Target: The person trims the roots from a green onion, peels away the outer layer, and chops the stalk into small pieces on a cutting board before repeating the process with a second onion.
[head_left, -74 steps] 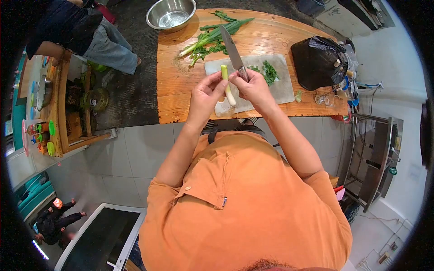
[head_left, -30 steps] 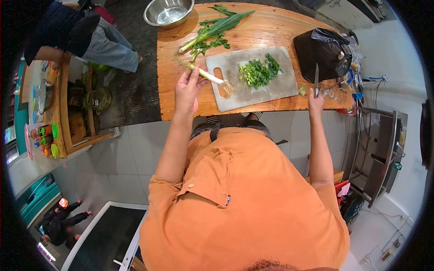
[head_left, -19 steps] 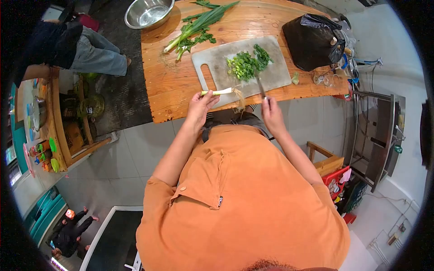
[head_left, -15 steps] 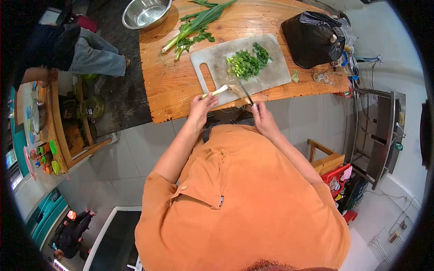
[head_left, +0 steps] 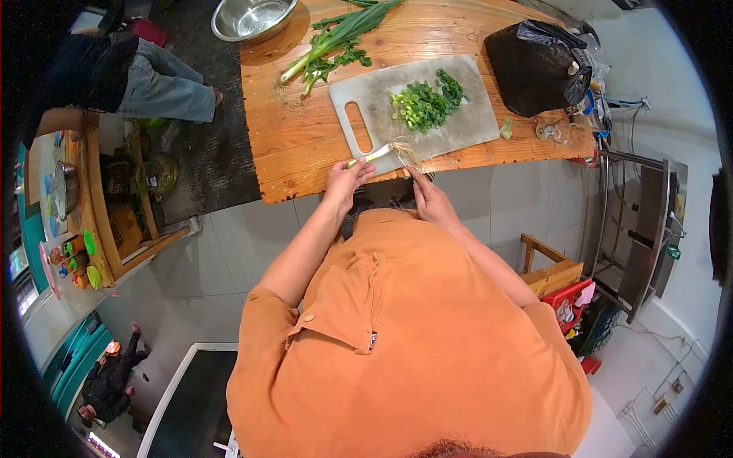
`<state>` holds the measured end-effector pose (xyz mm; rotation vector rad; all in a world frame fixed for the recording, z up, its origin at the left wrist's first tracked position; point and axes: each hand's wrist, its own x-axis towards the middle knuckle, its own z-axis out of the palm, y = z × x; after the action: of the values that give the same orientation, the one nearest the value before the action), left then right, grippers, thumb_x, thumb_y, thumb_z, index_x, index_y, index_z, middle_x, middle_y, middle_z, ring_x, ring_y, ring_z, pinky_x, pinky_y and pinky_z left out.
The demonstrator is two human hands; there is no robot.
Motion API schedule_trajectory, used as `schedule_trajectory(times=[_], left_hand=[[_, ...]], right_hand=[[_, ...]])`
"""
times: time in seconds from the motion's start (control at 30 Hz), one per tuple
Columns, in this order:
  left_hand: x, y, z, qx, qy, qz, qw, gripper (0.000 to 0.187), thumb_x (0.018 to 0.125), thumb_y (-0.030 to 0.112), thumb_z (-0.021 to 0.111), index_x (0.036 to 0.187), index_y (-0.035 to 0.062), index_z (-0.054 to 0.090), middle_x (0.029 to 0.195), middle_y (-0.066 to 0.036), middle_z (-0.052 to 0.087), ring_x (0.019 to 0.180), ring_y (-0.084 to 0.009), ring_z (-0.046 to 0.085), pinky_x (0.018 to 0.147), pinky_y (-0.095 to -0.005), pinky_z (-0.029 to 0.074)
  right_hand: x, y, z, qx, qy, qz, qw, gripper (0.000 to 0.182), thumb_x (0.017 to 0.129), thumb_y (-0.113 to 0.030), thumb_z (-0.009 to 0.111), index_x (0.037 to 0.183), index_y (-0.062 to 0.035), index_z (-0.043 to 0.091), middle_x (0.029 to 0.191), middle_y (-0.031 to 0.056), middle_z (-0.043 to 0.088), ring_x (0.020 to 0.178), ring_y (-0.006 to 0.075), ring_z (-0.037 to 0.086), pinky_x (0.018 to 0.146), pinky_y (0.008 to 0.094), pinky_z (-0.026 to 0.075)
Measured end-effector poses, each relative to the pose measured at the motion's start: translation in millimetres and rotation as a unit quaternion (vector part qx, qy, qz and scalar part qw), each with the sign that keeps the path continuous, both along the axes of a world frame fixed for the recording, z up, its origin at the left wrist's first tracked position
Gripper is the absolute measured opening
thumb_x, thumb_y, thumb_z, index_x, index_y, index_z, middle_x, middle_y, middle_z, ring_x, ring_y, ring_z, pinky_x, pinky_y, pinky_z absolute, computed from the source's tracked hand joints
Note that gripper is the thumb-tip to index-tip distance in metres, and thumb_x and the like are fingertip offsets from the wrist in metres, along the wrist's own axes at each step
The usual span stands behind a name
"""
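Between the fingers of my left hand point(head_left: 347, 183) is a spring onion point(head_left: 374, 156), its white end and stringy roots pointing right over the front edge of the cutting board point(head_left: 466, 136). My right hand point(head_left: 432, 200) is closed on a knife point(head_left: 403, 162), whose thin blade reaches up to the roots. Chopped greens point(head_left: 427, 108) lie in a heap on the board, beyond both hands. Farther back on the left, a whole spring onion with long leaves and some leafy herbs point(head_left: 336, 49) rest on the wooden table point(head_left: 290, 153).
A metal bowl point(head_left: 252, 19) stands at the table's far left corner. On the right are a black plastic bag point(head_left: 534, 72) and small glass jars point(head_left: 551, 131). One person in jeans point(head_left: 168, 88) stands to the left; another person point(head_left: 107, 389) is at lower left.
My right hand and the knife have moved left, toward the roots, and the blade now sits at them. My left hand still holds the spring onion. The view has shifted slightly.
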<state>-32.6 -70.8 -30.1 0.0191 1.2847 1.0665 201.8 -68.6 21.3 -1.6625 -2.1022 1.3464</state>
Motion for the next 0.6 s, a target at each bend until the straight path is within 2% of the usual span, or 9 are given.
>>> schedule_trajectory(times=[0.17, 0.23, 0.27, 0.33, 0.37, 0.43, 0.6], left_hand=[[-1, -1, -6, 0.004, 0.001, 0.002, 1.0, 0.029, 0.099, 0.013, 0.064, 0.114, -0.0092, 0.052, 0.106, -0.021, 0.066, 0.099, -0.0268, 0.07, 0.089, -0.0349, 0.061], [-1, -1, -6, 0.007, 0.0, -0.001, 1.0, 0.03, 0.099, 0.014, 0.064, 0.114, -0.0099, 0.052, 0.107, -0.021, 0.066, 0.1, -0.0274, 0.07, 0.089, -0.035, 0.061], [-1, -1, -6, 0.006, 0.0, 0.0, 1.0, 0.03, 0.099, 0.014, 0.064, 0.114, -0.0099, 0.052, 0.107, -0.021, 0.066, 0.1, -0.0274, 0.07, 0.089, -0.035, 0.061], [0, -1, -5, -0.001, 0.011, 0.0, 1.0, 0.031, 0.099, 0.014, 0.065, 0.113, -0.0105, 0.052, 0.107, -0.022, 0.066, 0.1, -0.0278, 0.07, 0.089, -0.0351, 0.062], [0, 0, -4, -0.002, 0.011, 0.0, 1.0, 0.031, 0.099, 0.014, 0.065, 0.113, -0.0105, 0.052, 0.107, -0.022, 0.066, 0.1, -0.0278, 0.07, 0.089, -0.0351, 0.062], [0, 1, -4, -0.006, 0.016, -0.004, 1.0, 0.033, 0.099, 0.015, 0.065, 0.114, -0.0112, 0.052, 0.107, -0.022, 0.067, 0.1, -0.028, 0.071, 0.088, -0.0348, 0.062], [1, 3, -3, -0.009, 0.021, -0.004, 1.0, 0.034, 0.099, 0.016, 0.065, 0.115, -0.0118, 0.053, 0.106, -0.022, 0.067, 0.098, -0.028, 0.071, 0.087, -0.0342, 0.062]], right_hand=[[1, -1, -3, -0.014, -0.014, -0.003, 1.0, 0.046, 0.105, -0.016, 0.044, 0.151, -0.0228, 0.041, 0.138, 0.0185, 0.058, 0.119, 0.0382, 0.06, 0.098, 0.0406, 0.049], [3, -2, -7, 0.01, 0.023, -0.005, 1.0, 0.048, 0.106, -0.02, 0.044, 0.152, -0.0261, 0.037, 0.109, 0.0228, 0.065, 0.102, 0.0407, 0.063, 0.088, 0.0468, 0.051], [5, -2, -9, 0.008, 0.023, -0.004, 1.0, 0.048, 0.106, -0.02, 0.044, 0.152, -0.0261, 0.037, 0.109, 0.0228, 0.065, 0.102, 0.0407, 0.063, 0.088, 0.0468, 0.051], [5, -1, -9, -0.015, 0.034, -0.012, 0.999, 0.046, 0.107, -0.021, 0.042, 0.152, -0.0256, 0.037, 0.124, 0.0225, 0.063, 0.113, 0.0415, 0.061, 0.095, 0.0457, 0.05], [4, -1, -10, -0.017, 0.034, -0.012, 0.999, 0.046, 0.107, -0.021, 0.042, 0.152, -0.0256, 0.037, 0.124, 0.0225, 0.063, 0.113, 0.0415, 0.061, 0.095, 0.0457, 0.05], [4, -1, -13, -0.015, 0.061, -0.014, 0.998, 0.046, 0.107, -0.021, 0.041, 0.152, -0.025, 0.036, 0.14, 0.0205, 0.056, 0.125, 0.041, 0.055, 0.102, 0.0443, 0.047], [7, 1, -17, -0.043, 0.042, 0.0, 0.998, 0.046, 0.107, -0.021, 0.04, 0.153, -0.0243, 0.034, 0.148, 0.0182, 0.049, 0.131, 0.04, 0.052, 0.106, 0.043, 0.045]])
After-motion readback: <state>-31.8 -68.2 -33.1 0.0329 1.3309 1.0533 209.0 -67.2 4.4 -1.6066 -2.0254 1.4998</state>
